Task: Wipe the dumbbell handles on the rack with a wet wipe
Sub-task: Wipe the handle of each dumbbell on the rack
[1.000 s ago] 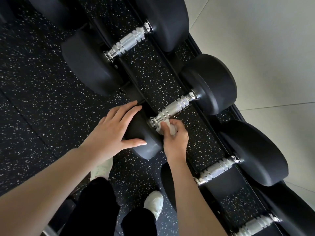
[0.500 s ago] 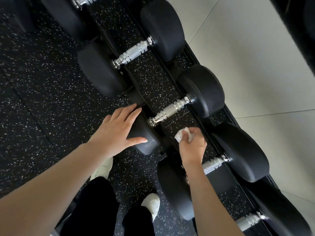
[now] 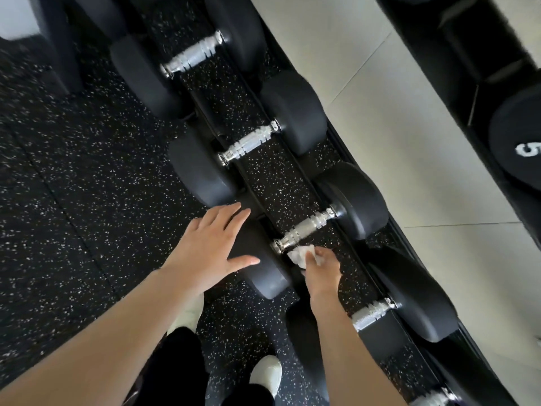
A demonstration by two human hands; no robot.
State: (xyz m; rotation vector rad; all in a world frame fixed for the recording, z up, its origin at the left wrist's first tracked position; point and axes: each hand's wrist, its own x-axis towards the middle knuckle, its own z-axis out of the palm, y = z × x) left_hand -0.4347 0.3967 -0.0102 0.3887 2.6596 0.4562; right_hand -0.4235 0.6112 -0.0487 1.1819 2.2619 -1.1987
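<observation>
Looking down, the rack [image 3: 345, 148] now shows more dumbbells toward its far end. The left hand [image 3: 205, 250] lies flat and open on a black dumbbell head [image 3: 260, 268]. The right hand [image 3: 320, 266], pinching the wet wipe [image 3: 300, 254], has come back beside the handle [image 3: 304, 230] near the rack's front rail, so this handle seems unfinished. I cannot tell if the wipe touches the handle; the picture is blurry.

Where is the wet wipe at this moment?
In the head view, the wet wipe is pinched in the right hand, just below the near end of the third dumbbell handle.
</observation>
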